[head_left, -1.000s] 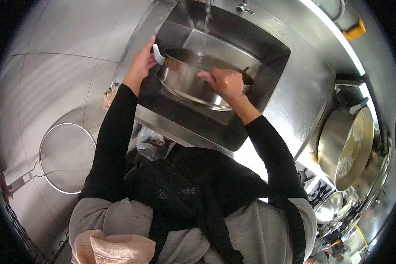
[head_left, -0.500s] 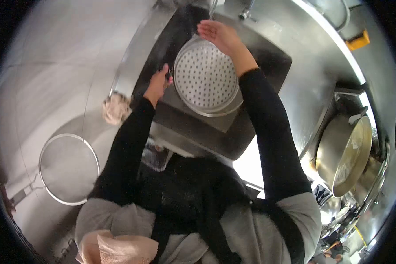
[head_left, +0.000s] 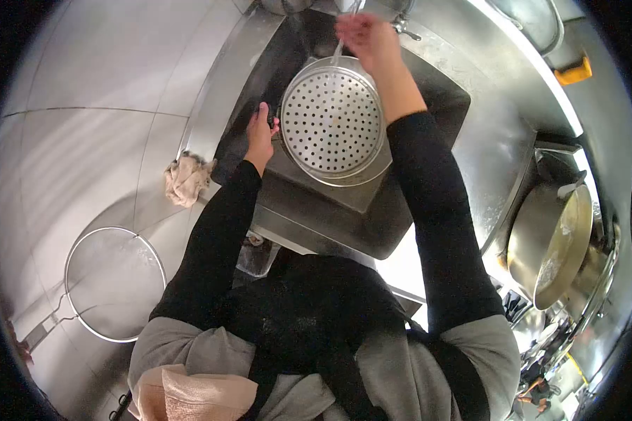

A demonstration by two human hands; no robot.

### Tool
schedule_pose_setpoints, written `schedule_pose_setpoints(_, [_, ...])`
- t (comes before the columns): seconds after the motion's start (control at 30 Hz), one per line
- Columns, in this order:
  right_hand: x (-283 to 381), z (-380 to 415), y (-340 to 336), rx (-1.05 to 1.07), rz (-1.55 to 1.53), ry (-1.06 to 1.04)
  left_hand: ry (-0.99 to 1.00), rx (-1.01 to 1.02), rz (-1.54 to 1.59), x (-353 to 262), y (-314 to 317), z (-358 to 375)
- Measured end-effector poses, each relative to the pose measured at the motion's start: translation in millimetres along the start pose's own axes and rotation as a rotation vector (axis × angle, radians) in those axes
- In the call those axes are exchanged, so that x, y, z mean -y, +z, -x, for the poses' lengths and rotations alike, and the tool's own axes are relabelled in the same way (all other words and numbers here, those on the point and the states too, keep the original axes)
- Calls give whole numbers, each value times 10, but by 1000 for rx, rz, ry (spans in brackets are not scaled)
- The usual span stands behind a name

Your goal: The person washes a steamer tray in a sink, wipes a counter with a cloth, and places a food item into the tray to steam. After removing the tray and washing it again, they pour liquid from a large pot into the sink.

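Observation:
A round metal steamer pan (head_left: 333, 123) with a perforated bottom is held over the dark sink (head_left: 428, 105). My left hand (head_left: 262, 133) is closed round its dark side handle, on the pan's left. Above the far rim is my right hand (head_left: 372, 45), fingers stretched to the left and partly blurred, beside a thin stream of water (head_left: 337, 55). The stream falls onto the far part of the pan. Whether my right fingers touch the spout is hard to make out. Close to the right hand sits a faucet lever (head_left: 407, 29).
A crumpled cloth (head_left: 187, 179) lies on the ledge left of the sink. A round mesh strainer (head_left: 116, 284) is at the lower left. On the right stands a large metal pot (head_left: 548, 245), tilted in view. A yellow-orange object (head_left: 574, 71) is at the upper right.
My right hand has moved up and right, away from the pan's rim and toward the spout. The left hand still grips the handle. The whole view has shifted slightly.

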State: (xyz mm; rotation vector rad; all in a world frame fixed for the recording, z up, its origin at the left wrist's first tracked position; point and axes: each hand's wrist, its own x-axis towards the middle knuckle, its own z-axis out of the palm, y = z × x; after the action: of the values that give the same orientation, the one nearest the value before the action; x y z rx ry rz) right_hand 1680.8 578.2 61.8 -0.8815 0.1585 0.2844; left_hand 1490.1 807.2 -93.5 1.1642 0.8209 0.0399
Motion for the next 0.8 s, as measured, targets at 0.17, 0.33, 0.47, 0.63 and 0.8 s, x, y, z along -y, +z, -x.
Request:
schedule_pose_setpoints(0.17, [-36, -401, 282, 423, -87, 434, 42, 35, -29, -159, 37, -30])
schedule_pose_setpoints(0.33, [-204, -839, 222, 1202, 1825, -534, 64, 146, -70, -113, -152, -282])
schedule_pose_setpoints(0.47, [-638, -425, -49, 651, 298, 417, 114, 156, -114, -139, -227, -145])
schedule_pose_setpoints(0.63, [-1683, 952, -840, 660, 1649, 279, 4, 111, 153, -145, -150, -39])
schedule_pose_setpoints(0.8, [-1842, 2449, -782, 27, 1619, 293, -361, 376, 346, -321, -34, 158])
